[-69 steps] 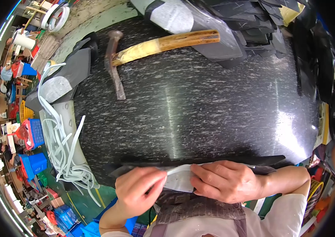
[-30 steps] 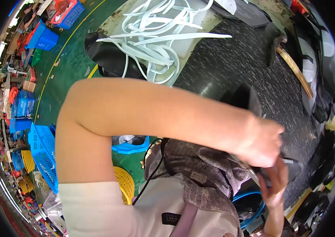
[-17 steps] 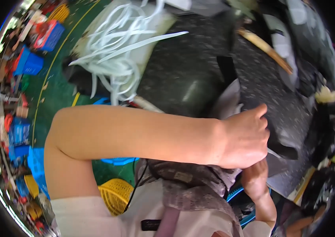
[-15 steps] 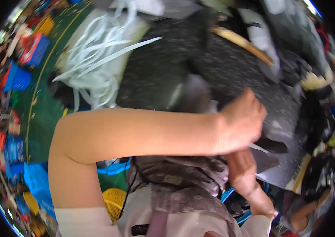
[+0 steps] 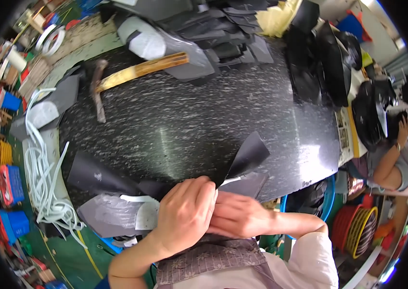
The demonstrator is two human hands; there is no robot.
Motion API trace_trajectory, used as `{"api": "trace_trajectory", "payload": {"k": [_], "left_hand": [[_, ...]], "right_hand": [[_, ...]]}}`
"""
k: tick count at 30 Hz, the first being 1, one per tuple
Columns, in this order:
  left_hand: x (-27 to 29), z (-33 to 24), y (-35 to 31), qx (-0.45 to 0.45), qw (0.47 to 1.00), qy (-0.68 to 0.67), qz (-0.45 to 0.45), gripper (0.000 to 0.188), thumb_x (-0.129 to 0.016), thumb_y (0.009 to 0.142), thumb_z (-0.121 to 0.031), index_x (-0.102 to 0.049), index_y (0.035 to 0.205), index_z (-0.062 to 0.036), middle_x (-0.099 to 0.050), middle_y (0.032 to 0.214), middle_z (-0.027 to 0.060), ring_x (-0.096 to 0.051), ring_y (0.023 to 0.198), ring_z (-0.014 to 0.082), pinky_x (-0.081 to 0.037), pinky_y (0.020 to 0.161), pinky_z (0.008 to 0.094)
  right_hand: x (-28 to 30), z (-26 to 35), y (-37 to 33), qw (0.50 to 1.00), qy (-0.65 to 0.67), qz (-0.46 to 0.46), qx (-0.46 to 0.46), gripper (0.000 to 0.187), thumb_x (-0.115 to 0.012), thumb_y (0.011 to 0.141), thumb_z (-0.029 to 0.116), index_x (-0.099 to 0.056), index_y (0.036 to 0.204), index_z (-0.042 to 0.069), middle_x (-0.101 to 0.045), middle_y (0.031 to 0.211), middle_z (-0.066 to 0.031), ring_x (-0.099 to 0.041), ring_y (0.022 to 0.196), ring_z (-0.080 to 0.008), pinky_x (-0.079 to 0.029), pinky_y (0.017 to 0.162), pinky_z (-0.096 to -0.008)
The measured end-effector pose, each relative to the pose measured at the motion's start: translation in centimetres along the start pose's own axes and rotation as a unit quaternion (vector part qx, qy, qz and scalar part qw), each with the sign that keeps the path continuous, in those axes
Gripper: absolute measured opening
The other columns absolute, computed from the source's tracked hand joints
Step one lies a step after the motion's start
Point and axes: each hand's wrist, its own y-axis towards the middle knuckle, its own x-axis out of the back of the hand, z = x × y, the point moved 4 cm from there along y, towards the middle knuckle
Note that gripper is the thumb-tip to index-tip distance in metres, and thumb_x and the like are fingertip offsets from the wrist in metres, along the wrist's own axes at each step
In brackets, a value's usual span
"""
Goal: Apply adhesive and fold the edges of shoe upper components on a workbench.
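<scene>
Close to the slab's near edge, my left hand point(image 5: 184, 214) and my right hand point(image 5: 237, 214) are pressed together, fingers closed. They pinch a flexible black and grey piece point(image 5: 103, 176), which looks like a shoe upper. Black flaps stick up on both sides of the hands, and its grey lower part with a pale patch point(image 5: 146, 215) hangs over the edge on the left. A short white strip point(image 5: 134, 198) lies along that grey part. My fingers hide the gripped spot.
A hammer point(image 5: 141, 70) lies on the speckled black slab point(image 5: 189, 120). Similar grey pieces point(image 5: 184, 55) are stacked behind it. Tangled white strips point(image 5: 45, 183) hang at the left. A blue-rimmed basket point(image 5: 330, 200) stands near right; a co-worker's arm point(image 5: 389, 161) shows beyond.
The view has swung, so the hammer and white strips appear farther left. My left forearm no longer stretches across; both hands are now together in front of my body on the piece.
</scene>
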Motion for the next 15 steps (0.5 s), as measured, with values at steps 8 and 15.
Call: {"api": "trace_trajectory", "payload": {"k": [8, 15], "left_hand": [[-0.2, -0.4, 1.4, 0.015, 0.996, 0.089, 0.012, 0.050, -0.074, 0.083, -0.011, -0.060, 0.129, 0.0002, -0.069, 0.094, 0.0099, -0.061, 0.073, 0.0240, -0.050, 0.064, 0.0360], [-1.1, -2.0, -1.2, -0.154, 0.960, 0.218, 0.089, 0.042, -0.056, 0.089, -0.004, -0.063, 0.129, 0.0030, -0.067, 0.127, 0.0168, -0.058, 0.112, 0.0240, -0.050, 0.083, 0.0260]], "right_hand": [[3.1, -1.8, -4.6, 0.976, -0.195, -0.081, -0.058, 0.036, -0.075, 0.075, 0.012, -0.074, 0.111, 0.006, -0.069, 0.120, -0.0083, -0.065, 0.102, -0.0205, -0.053, 0.082, -0.0307], [1.6, -2.3, -6.8, 0.981, -0.144, 0.007, -0.127, 0.031, -0.075, 0.076, 0.018, -0.072, 0.107, 0.011, -0.065, 0.114, -0.0052, -0.058, 0.110, -0.0273, -0.045, 0.089, -0.0449]]}}
